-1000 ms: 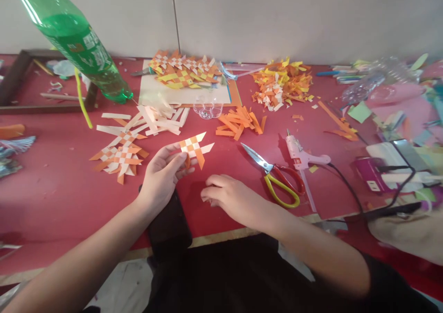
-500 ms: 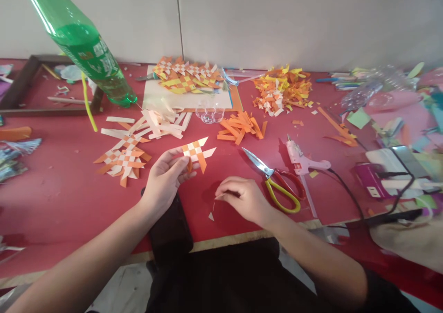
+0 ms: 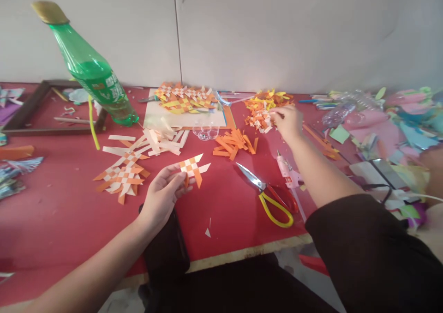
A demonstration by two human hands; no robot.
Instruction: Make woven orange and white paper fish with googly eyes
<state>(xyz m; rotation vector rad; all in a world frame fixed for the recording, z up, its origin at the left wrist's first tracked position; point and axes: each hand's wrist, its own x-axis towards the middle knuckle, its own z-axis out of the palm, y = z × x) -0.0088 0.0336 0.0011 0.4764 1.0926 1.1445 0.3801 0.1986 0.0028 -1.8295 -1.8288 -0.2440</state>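
Between the thumb and fingers of my left hand is a small woven paper fish in orange and cream checks, held above the red table. My right hand is stretched out over a heap of orange, yellow and white paper scraps. Its fingertips are pinched together at the heap's right side; whatever they hold is too small to make out. Scissors with one yellow and one red handle lie partly opened between my arms. A pink glue gun is partly hidden by my right forearm.
Orange strips, cream strips and woven pieces lie beyond my left hand. Finished-looking woven fish rest on a white board. A green bottle stands back left. A black phone-like object lies beneath my left wrist.
My right hand has moved from the table's front, away and to the right, to the scrap heap. My left hand still holds the paper fish. The view has tilted up slightly.
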